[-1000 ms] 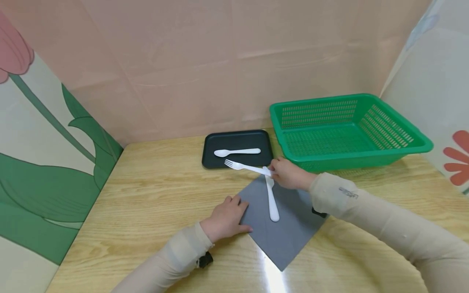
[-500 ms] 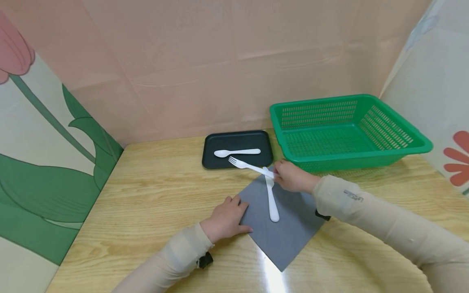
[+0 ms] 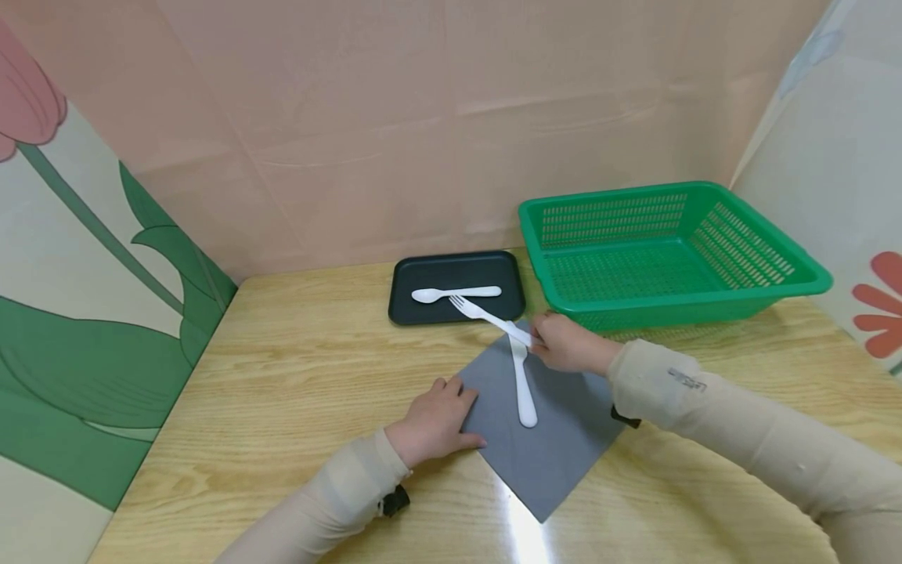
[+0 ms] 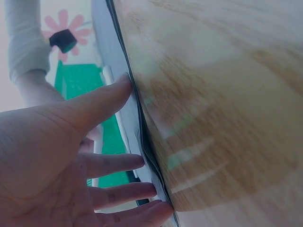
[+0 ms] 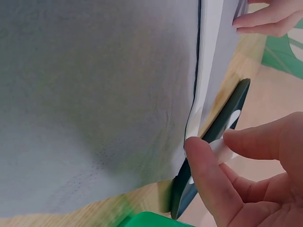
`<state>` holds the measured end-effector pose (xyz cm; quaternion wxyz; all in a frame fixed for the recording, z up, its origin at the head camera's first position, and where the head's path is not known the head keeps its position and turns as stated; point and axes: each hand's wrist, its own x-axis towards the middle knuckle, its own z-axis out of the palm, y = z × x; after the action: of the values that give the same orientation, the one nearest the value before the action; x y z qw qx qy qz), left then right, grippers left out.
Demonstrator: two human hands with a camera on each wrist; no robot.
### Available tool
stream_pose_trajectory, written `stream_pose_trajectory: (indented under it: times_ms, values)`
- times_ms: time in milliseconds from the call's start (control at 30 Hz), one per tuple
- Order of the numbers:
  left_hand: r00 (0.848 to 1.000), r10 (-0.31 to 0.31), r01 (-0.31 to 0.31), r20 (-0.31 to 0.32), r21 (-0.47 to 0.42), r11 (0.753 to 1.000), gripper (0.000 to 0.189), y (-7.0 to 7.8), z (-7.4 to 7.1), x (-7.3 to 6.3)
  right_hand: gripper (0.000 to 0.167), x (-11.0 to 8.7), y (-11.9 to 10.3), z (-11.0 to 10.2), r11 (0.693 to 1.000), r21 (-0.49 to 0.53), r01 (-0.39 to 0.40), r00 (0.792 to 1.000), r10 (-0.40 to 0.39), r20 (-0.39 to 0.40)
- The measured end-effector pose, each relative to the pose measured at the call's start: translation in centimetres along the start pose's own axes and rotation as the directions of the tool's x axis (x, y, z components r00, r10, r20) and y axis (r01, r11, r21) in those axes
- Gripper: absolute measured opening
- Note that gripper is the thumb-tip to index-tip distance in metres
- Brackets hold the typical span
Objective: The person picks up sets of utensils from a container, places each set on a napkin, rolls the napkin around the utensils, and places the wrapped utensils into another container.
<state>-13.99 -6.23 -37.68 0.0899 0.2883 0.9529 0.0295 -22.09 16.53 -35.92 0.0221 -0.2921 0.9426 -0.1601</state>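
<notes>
A white fork (image 3: 491,318), pinched by the right hand (image 3: 569,343), crosses above a white knife (image 3: 524,388) lying on a grey cloth (image 3: 564,407) (turned like a diamond). The left hand (image 3: 433,419) rests at the cloth's left edge, fingers spread and relaxed. The tines appear over a black tray (image 3: 458,270) bearing a white spoon (image 3: 435,294), just beside a green basket (image 3: 676,298).

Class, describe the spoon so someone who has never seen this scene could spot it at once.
Find the green basket, then the black tray to its left. The white spoon lies on that tray, bowl pointing left. Unlike the fork in the right hand, it ends in a rounded bowl, not tines.
</notes>
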Motion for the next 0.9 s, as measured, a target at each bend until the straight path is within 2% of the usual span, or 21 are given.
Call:
stream_pose_trajectory:
  times_ms: [533, 900]
  values:
    - [1.0, 0.005, -0.005, -0.005, 0.014, 1.0, 0.066, -0.03, 0.07, 0.01, 0.015, -0.56, -0.08, -0.45, 0.997, 0.015, -0.08, 0.993, 0.079, 0.084]
    - [1.0, 0.011, -0.011, -0.012, 0.01, 1.0, 0.066, -0.05, 0.08, -0.01, 0.013, -0.89, -0.09, -0.53, 0.996, 0.002, -0.087, 0.991, 0.086, 0.101]
